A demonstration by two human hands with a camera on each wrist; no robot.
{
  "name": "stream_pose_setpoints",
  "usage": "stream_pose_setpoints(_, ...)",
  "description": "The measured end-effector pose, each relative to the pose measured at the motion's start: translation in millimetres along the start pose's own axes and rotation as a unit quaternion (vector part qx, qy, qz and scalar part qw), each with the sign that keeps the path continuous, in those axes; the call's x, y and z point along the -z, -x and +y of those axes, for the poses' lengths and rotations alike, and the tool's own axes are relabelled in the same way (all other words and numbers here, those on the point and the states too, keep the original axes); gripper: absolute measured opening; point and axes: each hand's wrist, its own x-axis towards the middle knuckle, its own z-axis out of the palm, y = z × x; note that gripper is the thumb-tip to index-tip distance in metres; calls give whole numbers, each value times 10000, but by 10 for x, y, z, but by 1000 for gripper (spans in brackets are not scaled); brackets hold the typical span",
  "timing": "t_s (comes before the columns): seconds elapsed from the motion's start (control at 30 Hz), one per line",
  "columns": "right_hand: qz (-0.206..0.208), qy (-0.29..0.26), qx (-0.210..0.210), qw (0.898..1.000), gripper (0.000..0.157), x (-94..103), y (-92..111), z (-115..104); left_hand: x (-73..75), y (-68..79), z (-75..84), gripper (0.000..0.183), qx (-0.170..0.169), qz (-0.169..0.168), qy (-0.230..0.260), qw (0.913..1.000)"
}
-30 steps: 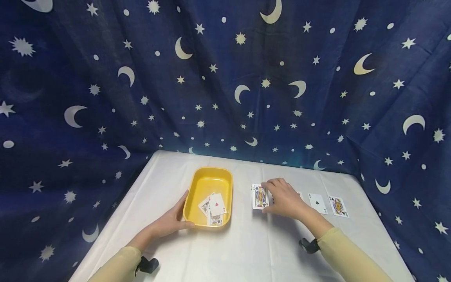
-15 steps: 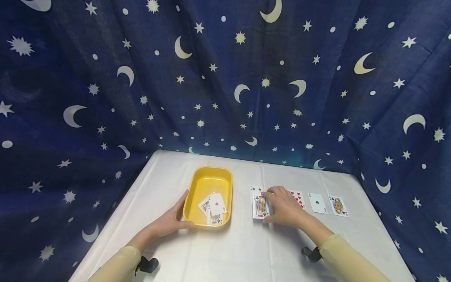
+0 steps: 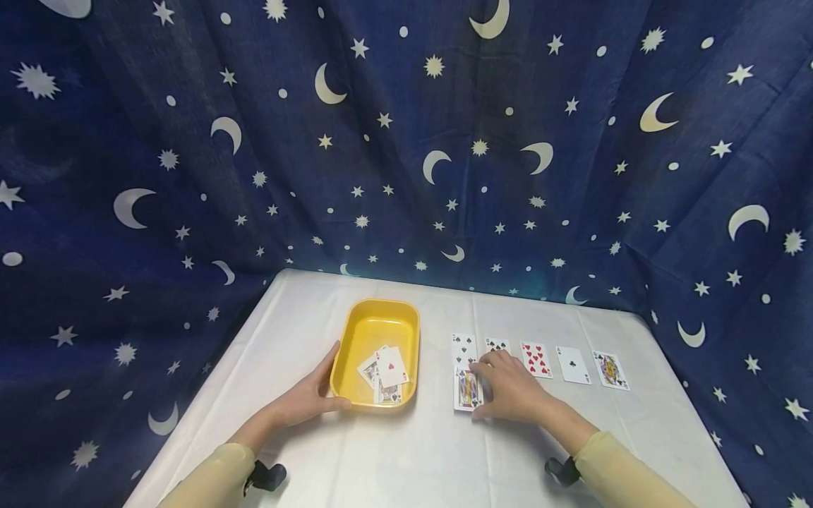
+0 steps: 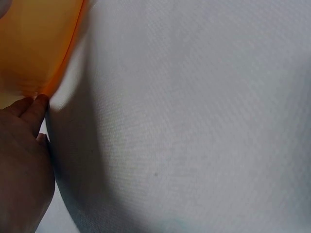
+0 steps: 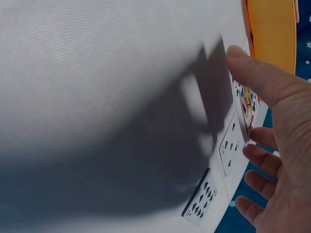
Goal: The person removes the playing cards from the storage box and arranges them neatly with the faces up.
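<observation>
My right hand [image 3: 514, 386] pinches a face card [image 3: 466, 391] by its edges, thumb at the near edge and index finger at the far one. In the right wrist view, the card [image 5: 247, 104] stands tilted above its shadow, while the other fingers [image 5: 262, 162] curve loosely. Just beyond it lies a spade card [image 3: 464, 344], its lower end overlapped by the held card. At the left, a yellow tray [image 3: 416, 346] stands with my left hand [image 3: 308, 396] spread against its near left corner. Inside lie a red ace [image 3: 392, 365] and black-suited face cards [image 3: 389, 396].
Rightward along the same row lie another spade card [image 3: 497, 343], partly behind my right hand, a red heart card [image 3: 536, 360], a black ace [image 3: 574, 365] and a face card [image 3: 611, 370]. A white cloth [image 3: 419, 458] covers the table; a starry blue curtain [image 3: 406, 141] hangs behind.
My right hand has drawn the face card toward me, uncovering the spade card beneath it and the ones to its right. My left hand and the tray stay put.
</observation>
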Motion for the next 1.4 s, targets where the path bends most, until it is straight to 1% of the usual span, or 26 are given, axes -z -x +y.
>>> stream_pose_setpoints(0.17, 35, -20, 54, 10000, 90, -40, 17, 12, 5, -2, 0, 122, -74, -37, 7, 10000)
stream_pose_setpoints(0.37, 7, -3, 172, 9999, 92, -81, 34, 19, 2, -5, -5, 122, -78, -48, -17, 10000)
stream_pose_setpoints(0.6, -3, 38, 205, 9998, 94, -129, 40, 40, 4, 4, -16, 123, -106, -98, 150, 9998)
stream_pose_setpoints(0.7, -7, 82, 234, 9997, 95, -147, 36, 48, 7, 5, -19, 122, -145, -97, 113, 9998)
stream_pose_setpoints(1.03, -79, 71, 203, 9997, 94, -169, 41, 36, 13, -3, -28, 121, -158, -50, 30, 9999)
stream_pose_setpoints(1.4, -135, 55, 220, 9997, 92, -207, 34, 50, 15, -2, -20, 121, -130, -86, 79, 9998)
